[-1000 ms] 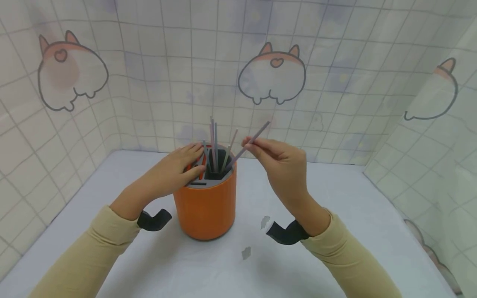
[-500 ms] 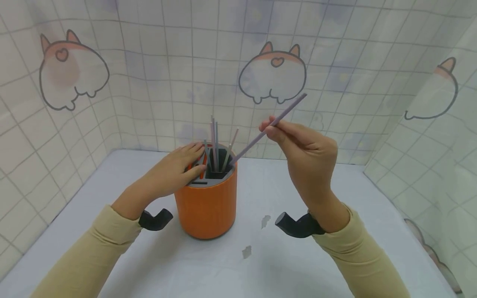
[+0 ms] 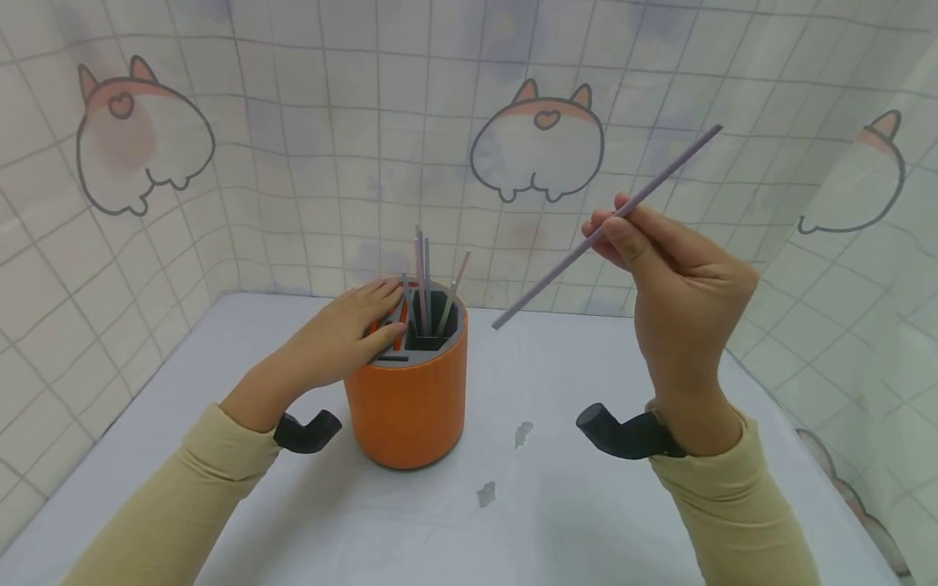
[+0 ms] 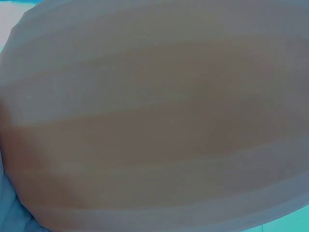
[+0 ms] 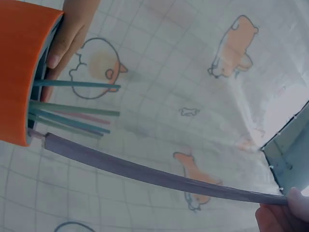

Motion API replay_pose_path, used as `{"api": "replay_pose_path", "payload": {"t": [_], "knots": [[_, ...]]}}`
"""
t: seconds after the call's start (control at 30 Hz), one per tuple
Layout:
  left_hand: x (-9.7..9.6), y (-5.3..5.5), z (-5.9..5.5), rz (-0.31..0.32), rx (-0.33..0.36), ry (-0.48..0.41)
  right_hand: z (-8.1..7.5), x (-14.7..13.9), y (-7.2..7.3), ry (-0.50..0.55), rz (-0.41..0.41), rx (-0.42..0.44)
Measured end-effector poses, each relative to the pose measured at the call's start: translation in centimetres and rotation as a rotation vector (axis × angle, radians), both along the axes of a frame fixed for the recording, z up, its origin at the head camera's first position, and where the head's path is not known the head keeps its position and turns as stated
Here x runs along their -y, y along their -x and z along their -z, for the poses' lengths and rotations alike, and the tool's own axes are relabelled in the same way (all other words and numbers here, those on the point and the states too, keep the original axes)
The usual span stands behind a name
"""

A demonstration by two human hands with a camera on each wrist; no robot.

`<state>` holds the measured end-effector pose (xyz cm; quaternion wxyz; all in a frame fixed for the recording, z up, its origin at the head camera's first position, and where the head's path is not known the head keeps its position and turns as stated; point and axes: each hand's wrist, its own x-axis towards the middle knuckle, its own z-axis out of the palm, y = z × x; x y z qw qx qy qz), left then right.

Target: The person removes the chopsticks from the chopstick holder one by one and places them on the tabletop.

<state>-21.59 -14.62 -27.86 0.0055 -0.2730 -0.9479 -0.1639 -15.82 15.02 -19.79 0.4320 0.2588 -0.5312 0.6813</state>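
My right hand (image 3: 681,285) pinches a thin purple straw (image 3: 542,281) near its middle, between thumb and fingertips. The straw slants up to the right, its lower end to the right of the orange pen holder (image 3: 406,415). In the right wrist view, the straw (image 5: 145,175) runs from the fingertips (image 5: 294,208) towards the holder. My left hand (image 3: 333,334) rests across the left part of the holder's grey slotted top, fingers stretched out. Several thin pastel straws (image 3: 425,285) stand in the dark compartment. The left wrist view holds only a blurred, close surface.
The holder stands on a white-covered table (image 3: 352,521). Two small grey patches (image 3: 487,494) lie in front of it to the right. Behind and at both sides hangs a checked curtain (image 3: 308,163) with cartoon animals. A dark curved mount (image 3: 626,431) sticks out from each wrist.
My right hand has drawn the purple straw up and to the right, out of the holder's compartment. The left hand has stayed on the holder's top.
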Motion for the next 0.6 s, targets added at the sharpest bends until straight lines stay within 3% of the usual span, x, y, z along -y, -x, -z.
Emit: {"api": "replay_pose_path", "payload": {"t": [0.1,0.33,0.6], "knots": [[0.0,0.1,0.1,-0.002,-0.001,0.001,0.7,-0.8,0.7,-0.045,-0.017,0.1],[0.1,0.1,0.2,-0.002,0.002,-0.005,4.2,-2.2,3.3,-0.28,0.052,0.389],[0.0,0.2,0.2,-0.012,0.008,-0.005,10.2,-2.7,6.3,-0.458,-0.088,0.7]]}}
